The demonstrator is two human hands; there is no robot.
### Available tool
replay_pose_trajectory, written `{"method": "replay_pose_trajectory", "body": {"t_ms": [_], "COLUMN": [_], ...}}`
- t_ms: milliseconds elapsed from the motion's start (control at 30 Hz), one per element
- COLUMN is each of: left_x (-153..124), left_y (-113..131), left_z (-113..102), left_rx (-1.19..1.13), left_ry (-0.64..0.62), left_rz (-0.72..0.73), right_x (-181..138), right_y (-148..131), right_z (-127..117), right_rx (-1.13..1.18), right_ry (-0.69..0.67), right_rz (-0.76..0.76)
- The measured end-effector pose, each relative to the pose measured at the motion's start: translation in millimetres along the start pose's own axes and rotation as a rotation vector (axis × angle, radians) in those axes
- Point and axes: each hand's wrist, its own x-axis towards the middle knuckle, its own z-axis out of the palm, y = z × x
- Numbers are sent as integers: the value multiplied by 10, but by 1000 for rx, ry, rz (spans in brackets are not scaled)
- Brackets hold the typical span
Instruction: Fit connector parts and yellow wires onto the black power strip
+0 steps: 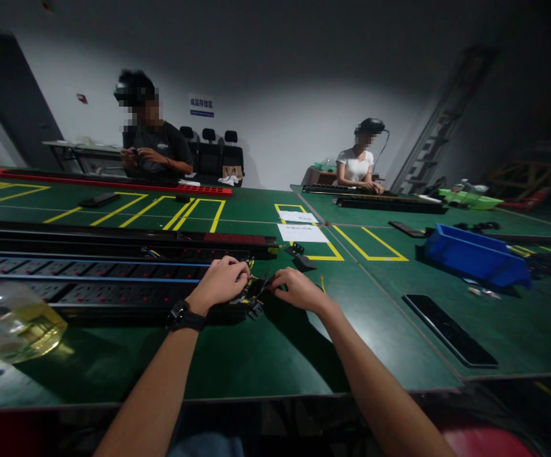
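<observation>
Long power strips with rows of black sockets lie side by side at the left, one a blue-edged power strip [113, 271]. My left hand [222, 279], a black watch on its wrist, is closed over the right end of that strip, fingertips curled by the wires. My right hand [297, 289] pinches a thin dark piece [262, 287] at the wired end; its exact kind is hard to make out. Just below hangs a small black connector-like part [255, 309] among yellow wires. My fingers partly hide the wire ends.
A bottle of yellow liquid [18, 324] stands at the near left. To the right are a phone [449, 330] and a blue bin [478, 254]. Small black parts [299, 257] and paper sheets [303, 233] lie beyond my hands. Two co-workers sit across the green table [304, 374].
</observation>
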Motion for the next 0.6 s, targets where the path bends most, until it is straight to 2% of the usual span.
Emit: {"method": "replay_pose_trajectory", "body": {"t_ms": [233, 600], "left_x": [-5, 3], "left_y": [10, -6], "left_z": [-8, 5], "left_rx": [-2, 20], "left_ry": [-9, -31], "left_rz": [-4, 26], "right_x": [50, 70], "right_y": [-106, -64], "right_z": [75, 209], "right_rx": [-52, -70], "right_ry": [-31, -41], "right_rz": [-33, -40]}}
